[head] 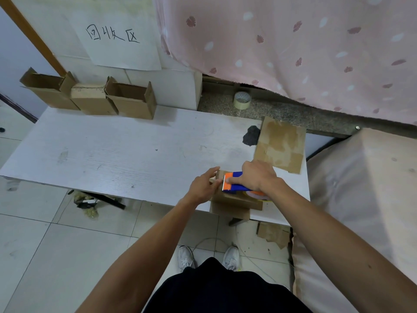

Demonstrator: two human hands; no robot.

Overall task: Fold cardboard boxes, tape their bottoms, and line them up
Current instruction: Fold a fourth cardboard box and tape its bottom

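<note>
Box [230,199] sits at counter [112,150] front edge, under both hands — right hand [257,177] grips tape dispenser [234,185] on its top, left hand [203,184] w/ straight fingers touches box's left side.

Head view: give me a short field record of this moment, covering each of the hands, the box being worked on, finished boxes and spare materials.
right hand: grips the tape dispenser, held down on the box
left hand: straight fingers touch the box's left side
box position: near edge of the table
lined-up boxes: three, far left of the table, by the wall
flat cardboard: on the table, beyond the hands
tape roll: on the ledge behind
</note>
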